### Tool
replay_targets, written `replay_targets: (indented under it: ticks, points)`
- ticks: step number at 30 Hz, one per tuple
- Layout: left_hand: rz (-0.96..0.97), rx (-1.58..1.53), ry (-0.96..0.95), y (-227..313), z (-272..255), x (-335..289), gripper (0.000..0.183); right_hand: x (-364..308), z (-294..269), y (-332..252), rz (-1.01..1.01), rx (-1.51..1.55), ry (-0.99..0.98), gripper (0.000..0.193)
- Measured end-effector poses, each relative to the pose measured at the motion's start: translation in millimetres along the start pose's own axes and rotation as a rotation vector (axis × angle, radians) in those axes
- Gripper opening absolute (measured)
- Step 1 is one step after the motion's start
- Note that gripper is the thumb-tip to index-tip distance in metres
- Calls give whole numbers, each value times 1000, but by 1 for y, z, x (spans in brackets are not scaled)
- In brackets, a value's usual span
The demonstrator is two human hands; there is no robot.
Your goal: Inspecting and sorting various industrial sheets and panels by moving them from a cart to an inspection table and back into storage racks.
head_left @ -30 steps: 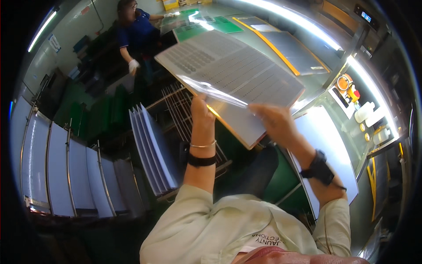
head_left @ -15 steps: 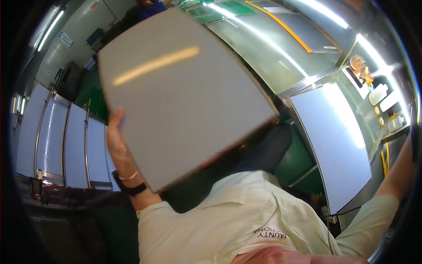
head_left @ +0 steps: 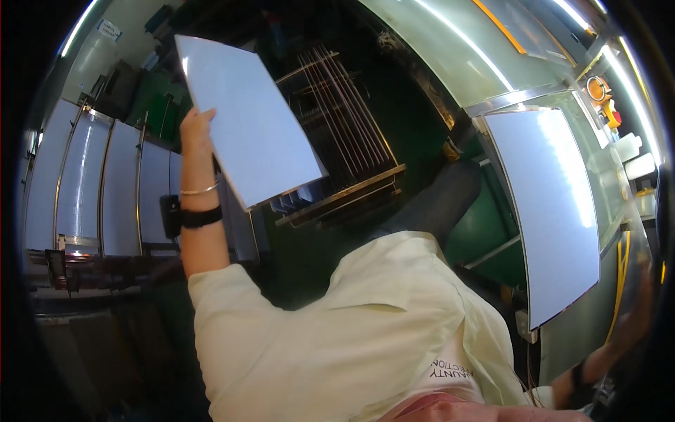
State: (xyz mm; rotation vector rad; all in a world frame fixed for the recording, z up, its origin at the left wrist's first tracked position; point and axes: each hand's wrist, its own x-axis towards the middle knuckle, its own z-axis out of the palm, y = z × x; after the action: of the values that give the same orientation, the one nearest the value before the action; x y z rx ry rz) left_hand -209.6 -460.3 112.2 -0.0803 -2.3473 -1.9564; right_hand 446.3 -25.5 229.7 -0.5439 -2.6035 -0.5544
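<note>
My left hand [head_left: 197,130] grips the left edge of a flat pale panel [head_left: 249,119], its thumb on the face and the other fingers mostly hidden behind. The panel is tilted, its lower end at the left side of a low rack [head_left: 344,119] with several thin upright dividers. Whether its lower edge sits in a slot I cannot tell. At the far right my right hand [head_left: 636,309] is dim and smeared near the picture's rim, by the bench side. Its fingers do not show clearly.
Another pale panel [head_left: 548,211] lies on the bench at right. Beyond it are white bottles [head_left: 638,166] and an orange roll [head_left: 598,88]. A glass-topped table [head_left: 450,49] stands farther off. More upright panels [head_left: 83,179] line the left. Yellow tubing [head_left: 620,281] hangs at right.
The panel has turned steeper and moved away to the left, down toward the rack, which now shows. My right arm has dropped lower along the right rim.
</note>
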Motion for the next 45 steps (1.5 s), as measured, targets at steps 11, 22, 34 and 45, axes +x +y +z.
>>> replay_targets:
  ticks: [11,22,34,45]
  points:
    - [-92,-138,-50,-20,78,-6,29,-172,106,-108,528,316,-379,32]
    - [-111,-43,-112,-21,105,-13,31,-183,117,-98,581,409,-306,34]
    - [-16,41,-28,-43,131,7,23,-220,130,-75,532,381,-427,31]
    - [-131,102,-38,-39,142,19,20,-251,166,-27,408,412,-426,33]
